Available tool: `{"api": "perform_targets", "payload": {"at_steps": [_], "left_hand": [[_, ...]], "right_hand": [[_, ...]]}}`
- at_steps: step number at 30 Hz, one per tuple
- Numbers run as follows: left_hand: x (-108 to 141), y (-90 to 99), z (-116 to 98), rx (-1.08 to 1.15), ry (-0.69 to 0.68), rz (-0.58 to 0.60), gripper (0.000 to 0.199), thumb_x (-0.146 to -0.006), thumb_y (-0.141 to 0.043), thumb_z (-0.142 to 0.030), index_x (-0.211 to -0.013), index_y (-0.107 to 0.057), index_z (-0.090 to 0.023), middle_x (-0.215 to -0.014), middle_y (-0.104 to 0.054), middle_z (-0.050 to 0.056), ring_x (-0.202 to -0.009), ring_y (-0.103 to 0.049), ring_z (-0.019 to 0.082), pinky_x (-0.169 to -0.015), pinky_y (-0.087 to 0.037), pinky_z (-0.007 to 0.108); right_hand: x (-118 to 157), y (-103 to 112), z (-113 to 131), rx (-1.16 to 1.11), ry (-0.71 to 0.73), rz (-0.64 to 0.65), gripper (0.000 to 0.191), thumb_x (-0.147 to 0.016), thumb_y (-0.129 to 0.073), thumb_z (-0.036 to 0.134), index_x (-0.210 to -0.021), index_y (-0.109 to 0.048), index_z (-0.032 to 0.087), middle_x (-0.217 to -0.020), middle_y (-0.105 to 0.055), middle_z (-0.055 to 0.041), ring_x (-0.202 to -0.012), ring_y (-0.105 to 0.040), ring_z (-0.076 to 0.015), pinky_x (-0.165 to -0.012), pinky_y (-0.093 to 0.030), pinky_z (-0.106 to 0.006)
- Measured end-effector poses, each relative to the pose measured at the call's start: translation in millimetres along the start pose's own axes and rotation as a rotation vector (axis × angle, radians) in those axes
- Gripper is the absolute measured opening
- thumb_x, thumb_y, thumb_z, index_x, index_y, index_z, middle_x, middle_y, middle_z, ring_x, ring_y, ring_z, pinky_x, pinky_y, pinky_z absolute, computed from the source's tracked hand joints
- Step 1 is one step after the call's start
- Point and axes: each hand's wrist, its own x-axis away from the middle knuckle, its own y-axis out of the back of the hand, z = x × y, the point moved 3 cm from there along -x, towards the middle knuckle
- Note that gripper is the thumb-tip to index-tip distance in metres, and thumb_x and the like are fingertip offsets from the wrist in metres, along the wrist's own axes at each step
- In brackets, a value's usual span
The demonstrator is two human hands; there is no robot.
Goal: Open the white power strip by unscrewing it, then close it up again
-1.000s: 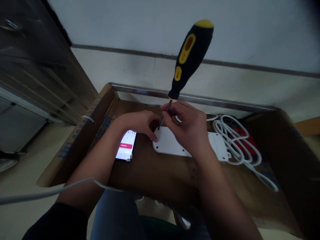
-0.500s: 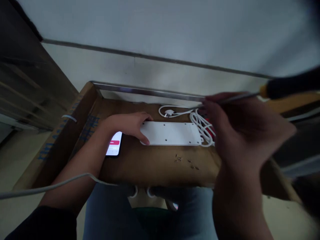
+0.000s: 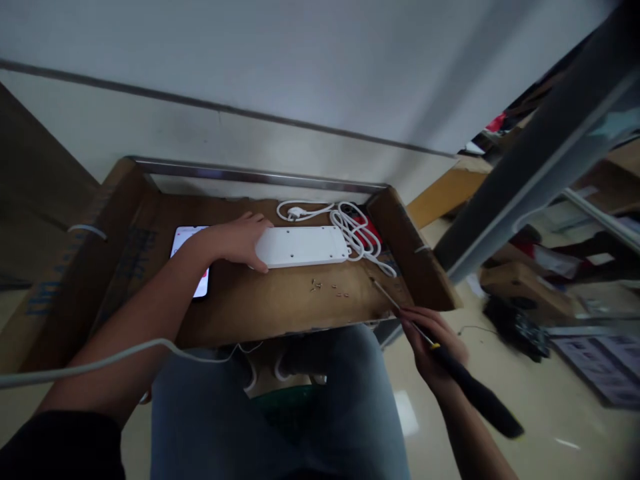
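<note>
A white power strip (image 3: 305,246) lies face down on the cardboard tray (image 3: 250,307), screw holes showing. My left hand (image 3: 243,241) grips its left end, thumb on the near side and fingers at the far side. Its white cord (image 3: 354,233) is coiled at the right end, with the plug (image 3: 296,213) behind the strip. In my right hand (image 3: 435,343) is a screwdriver (image 3: 473,387) with a dark handle, held by the shaft near the tray's front right corner, tip pointing to the tray. Several small screws (image 3: 317,286) lie in front of the strip.
A lit phone (image 3: 201,287) lies at the left, partly under my left forearm. Something red (image 3: 369,232) sits beneath the coiled cord. Cardboard walls (image 3: 425,253) edge the tray. A grey metal post (image 3: 530,153) slants at the right, beyond it boxes (image 3: 525,290). A white cable crosses my left forearm.
My right hand has moved down and away to the tray's front right corner with the screwdriver, whose tip now points to the tray. The view has shifted right. My left hand stays on the strip.
</note>
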Motion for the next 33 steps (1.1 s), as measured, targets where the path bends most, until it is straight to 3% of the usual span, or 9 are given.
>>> {"api": "perform_targets", "payload": {"at_steps": [8,12,18,22,27,29,31,33], "left_hand": [[-3.4,-3.5,6.6,0.003,-0.021,-0.040,0.088,-0.065,-0.079,-0.056,-0.139,-0.056,-0.016,-0.139,-0.058,0.017,-0.134,-0.051,0.038,-0.115,-0.041,0.047],[0.5,0.6,1.3,0.025,0.008,-0.045,0.083,-0.064,-0.078,-0.050,-0.137,-0.057,-0.016,-0.139,-0.055,0.017,-0.134,-0.051,0.037,-0.115,-0.044,0.046],[4.2,3.7,-2.0,0.066,0.030,-0.035,0.083,-0.063,-0.078,-0.051,-0.136,-0.059,-0.017,-0.137,-0.053,0.016,-0.136,-0.049,0.037,-0.116,-0.045,0.047],[4.8,4.7,-0.3,0.125,0.014,-0.040,0.079,-0.063,-0.079,-0.052,-0.132,-0.061,-0.019,-0.137,-0.054,0.014,-0.138,-0.048,0.037,-0.116,-0.045,0.046],[7.8,7.3,1.1,0.135,0.018,-0.032,0.090,-0.066,-0.080,-0.053,-0.146,-0.053,-0.019,-0.150,-0.050,0.016,-0.145,-0.047,0.037,-0.120,-0.042,0.045],[9.1,7.5,1.7,0.142,0.022,-0.046,0.097,-0.067,-0.081,-0.052,-0.151,-0.046,-0.019,-0.155,-0.047,0.017,-0.148,-0.045,0.036,-0.122,-0.041,0.046],[9.9,7.0,1.9,0.152,0.000,-0.078,0.097,-0.068,-0.082,-0.050,-0.151,-0.044,-0.020,-0.156,-0.048,0.016,-0.147,-0.046,0.036,-0.121,-0.042,0.045],[10.0,5.9,2.3,0.159,-0.026,-0.114,0.093,-0.068,-0.083,-0.047,-0.148,-0.045,-0.022,-0.153,-0.052,0.015,-0.144,-0.049,0.035,-0.118,-0.045,0.045]], "right_hand": [[-15.4,-28.5,-26.1,0.036,0.112,0.166,0.021,-0.099,-0.067,0.023,-0.116,-0.078,0.021,-0.118,-0.081,-0.0107,-0.102,-0.081,-0.0204,-0.095,-0.068,-0.034],[-37.4,-50.9,-32.1,0.002,0.206,0.328,0.027,-0.103,-0.060,0.022,-0.126,-0.074,0.023,-0.133,-0.076,-0.0104,-0.118,-0.078,-0.0204,-0.104,-0.067,-0.037],[-68.4,-70.8,-37.5,0.012,0.336,0.492,0.026,-0.103,-0.054,0.018,-0.118,-0.075,0.024,-0.135,-0.075,-0.0107,-0.116,-0.078,-0.0215,-0.097,-0.070,-0.038],[-80.0,-64.8,-30.7,0.056,0.404,0.530,0.028,-0.103,-0.052,0.015,-0.119,-0.073,0.021,-0.133,-0.075,-0.0129,-0.117,-0.077,-0.0252,-0.093,-0.070,-0.042],[-117.6,-65.3,1.1,0.065,0.476,0.501,0.034,-0.102,-0.060,0.027,-0.135,-0.066,0.022,-0.128,-0.074,-0.0131,-0.117,-0.071,-0.0276,-0.104,-0.063,-0.051],[-140.1,-83.0,11.9,0.067,0.483,0.523,0.056,-0.098,-0.068,0.047,-0.147,-0.057,0.020,-0.142,-0.068,-0.0161,-0.131,-0.064,-0.0315,-0.116,-0.055,-0.056],[-160.6,-109.2,16.6,0.038,0.483,0.591,0.101,-0.084,-0.073,0.074,-0.160,-0.043,0.014,-0.158,-0.054,-0.0229,-0.147,-0.052,-0.0398,-0.124,-0.045,-0.063],[-174.2,-136.9,14.2,0.029,0.478,0.723,0.119,-0.076,-0.071,0.086,-0.164,-0.037,0.013,-0.163,-0.049,-0.0254,-0.151,-0.047,-0.0447,-0.127,-0.039,-0.069]]}}
